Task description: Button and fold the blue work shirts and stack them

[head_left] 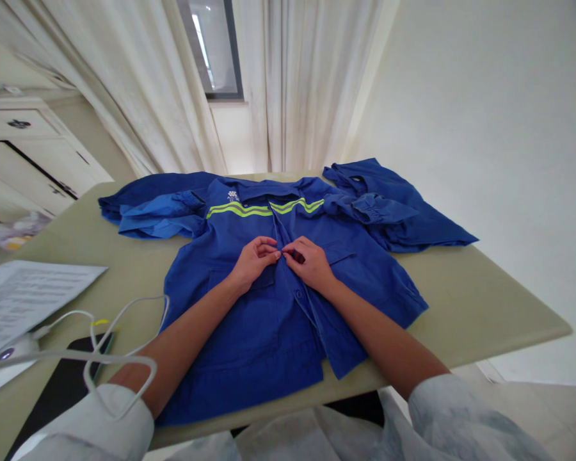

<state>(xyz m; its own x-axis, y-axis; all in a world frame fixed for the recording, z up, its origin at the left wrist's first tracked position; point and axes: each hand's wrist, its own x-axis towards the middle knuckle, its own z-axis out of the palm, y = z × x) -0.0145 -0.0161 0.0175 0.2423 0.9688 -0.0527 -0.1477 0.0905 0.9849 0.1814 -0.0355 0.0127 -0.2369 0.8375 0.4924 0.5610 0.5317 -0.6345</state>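
Observation:
A blue work jacket (pixel 249 320) with yellow-green reflective stripes (pixel 240 210) lies front-up on a pale green table (pixel 470 301), collar towards the far edge, sleeves spread to both sides. Both hands meet at the middle of its button placket. My left hand (pixel 252 259) pinches the left front edge with closed fingers. My right hand (pixel 310 259) pinches the right front edge right beside it, fingertips touching. A dark button (pixel 297 294) shows on the placket just below them. The lower front panels hang slightly apart near the table's near edge.
A printed sheet of paper (pixel 24 294) lies at the left, with a white cable (pixel 100 333) and a dark phone (pixel 70 374) near the front left corner. White drawers (pixel 29 153) stand at far left. Curtains (pixel 292 83) hang behind the table.

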